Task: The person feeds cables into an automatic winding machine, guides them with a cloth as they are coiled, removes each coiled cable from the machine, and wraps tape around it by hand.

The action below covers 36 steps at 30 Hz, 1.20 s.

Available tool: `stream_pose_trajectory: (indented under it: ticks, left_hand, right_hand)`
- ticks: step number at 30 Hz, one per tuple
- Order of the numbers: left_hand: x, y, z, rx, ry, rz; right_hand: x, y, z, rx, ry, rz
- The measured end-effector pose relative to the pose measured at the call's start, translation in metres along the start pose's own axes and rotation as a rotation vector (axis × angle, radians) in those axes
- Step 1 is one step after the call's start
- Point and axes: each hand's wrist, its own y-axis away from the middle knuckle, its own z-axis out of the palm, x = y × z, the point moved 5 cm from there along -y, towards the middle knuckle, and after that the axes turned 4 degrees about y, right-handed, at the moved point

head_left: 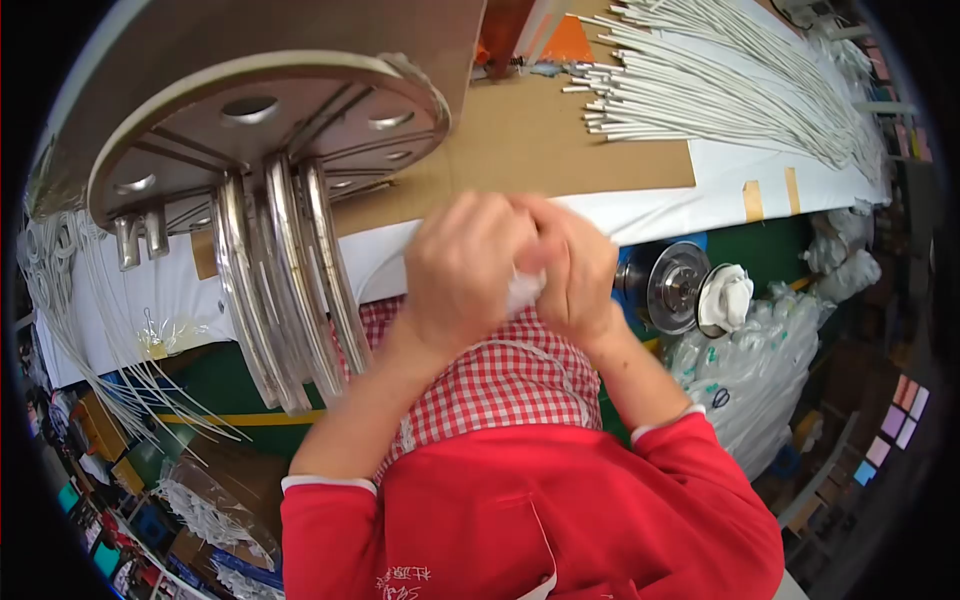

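Observation:
My left hand (465, 265) and my right hand (578, 262) are close together in front of the checkered apron, both blurred by motion. The fingers of each are curled. Between them shows a small piece of whitish, translucent material (525, 290), too smeared to name. A thin pale strand runs near the wrist on the left of the view. Just left of the hands is a round metal plate (200, 130) with holes and several bent metal tubes (285, 270) hanging from it.
Many white cables (720, 90) lie on the white-covered table at the upper right, beside brown cardboard (540, 150). A metal reel (675, 287) and a white bundle (727, 298) are at the right, above plastic bags (750, 390). More thin cables (110, 350) hang at the left.

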Motion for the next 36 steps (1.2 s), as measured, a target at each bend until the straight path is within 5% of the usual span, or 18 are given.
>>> stream_pose_trajectory:
  ticks: [3, 9, 15, 16, 20, 23, 26, 32, 36]
  left_hand:
    - [0.007, 0.012, 0.0, 0.021, 0.06, 0.067]
    - [-0.026, -0.021, -0.003, 0.004, 0.128, 0.074]
    - [0.004, -0.005, -0.005, 0.116, 0.006, -0.197]
    - [0.013, 0.0, -0.009, 0.085, 0.014, -0.226]
    - [0.024, 0.036, -0.032, -0.025, 0.104, -0.322]
    - [0.01, 0.074, -0.045, -0.061, 0.259, -0.431]
    - [-0.004, 0.08, -0.048, -0.093, 0.271, -0.426]
    - [-0.023, 0.063, -0.042, -0.069, 0.197, -0.372]
    - [-0.032, 0.092, -0.042, -0.023, 0.187, -0.373]
  right_hand:
    - [-0.008, 0.009, 0.0, 0.003, -0.072, -0.097]
    - [-0.007, -0.03, 0.002, -0.227, 0.118, 0.273]
    - [0.001, -0.015, 0.011, 0.207, -0.237, 0.436]
    - [0.002, -0.004, 0.012, 0.098, -0.354, 0.616]
    - [-0.042, 0.014, 0.007, -0.058, -0.39, 0.582]
    - [-0.06, 0.022, 0.018, -0.416, -0.538, 0.648]
    - [-0.057, 0.005, 0.016, -0.404, -0.214, 0.091]
    - [0.0, -0.129, -0.049, 0.293, -0.35, 0.32]
    - [0.014, -0.176, -0.047, 0.337, -0.252, 0.278]
